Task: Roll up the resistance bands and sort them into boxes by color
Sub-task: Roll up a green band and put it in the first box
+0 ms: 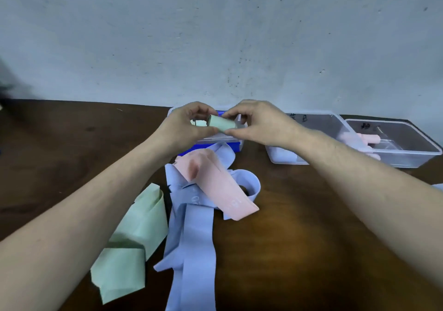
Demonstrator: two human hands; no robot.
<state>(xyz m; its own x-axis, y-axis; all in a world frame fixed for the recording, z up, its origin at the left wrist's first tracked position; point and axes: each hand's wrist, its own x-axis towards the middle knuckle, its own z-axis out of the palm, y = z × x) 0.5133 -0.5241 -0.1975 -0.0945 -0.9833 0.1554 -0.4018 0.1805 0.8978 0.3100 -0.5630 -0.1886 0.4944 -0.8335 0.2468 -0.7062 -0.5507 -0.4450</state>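
Hands meet above the far box: your left hand (pixel 184 126) and right hand (pixel 261 123) both pinch a green roll (pixel 221 123), fingers curled round its two ends, holding it in the air over the left clear box (pixel 236 140) with the blue base. On the tabletop (pixel 311 226) below your forearms lies a loose pile: a green band (pixel 136 236) to the left, blue bands (pixel 191 246) in the middle, and a pink band (pixel 220 186) draped across the blue. To the right stand two more clear boxes; the far-right box (pixel 407 147) holds pink rolls (pixel 366 139)
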